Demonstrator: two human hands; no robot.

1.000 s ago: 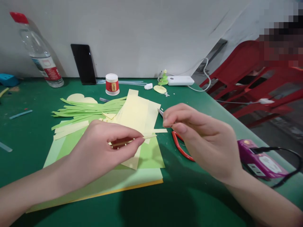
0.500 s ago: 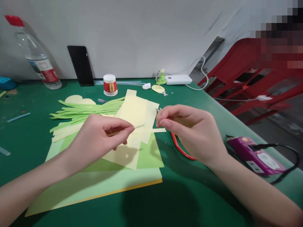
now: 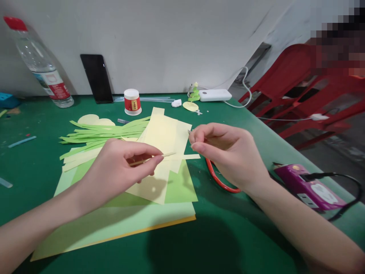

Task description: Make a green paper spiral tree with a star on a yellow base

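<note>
My left hand (image 3: 125, 163) is closed, with thumb and forefinger pinching a thin pale yellow stick (image 3: 170, 154); I cannot tell whether it is rolled paper or wood. Its tip points right, above the pale yellow paper pieces (image 3: 159, 131). To the right, my right hand (image 3: 225, 150) hovers with curled fingers, thumb and forefinger close together; whatever is between them is too small or hidden. Beneath that hand lies a red handle loop (image 3: 221, 182), mostly covered. Green paper strips (image 3: 105, 133) spread behind my left hand, over stacked light green sheets (image 3: 119, 220).
At the back stand a water bottle (image 3: 51, 80), a black phone (image 3: 97, 80) and a red-and-white cup (image 3: 132, 102). A small green paper tree (image 3: 194, 94) is beside a white power strip (image 3: 215, 95). A purple box with a black cable (image 3: 309, 188) sits right, near red chairs (image 3: 285, 80).
The right hand has risen very slightly. The stick's tip now reaches a little farther right past the left fingertips. Nothing else has visibly moved on the table.
</note>
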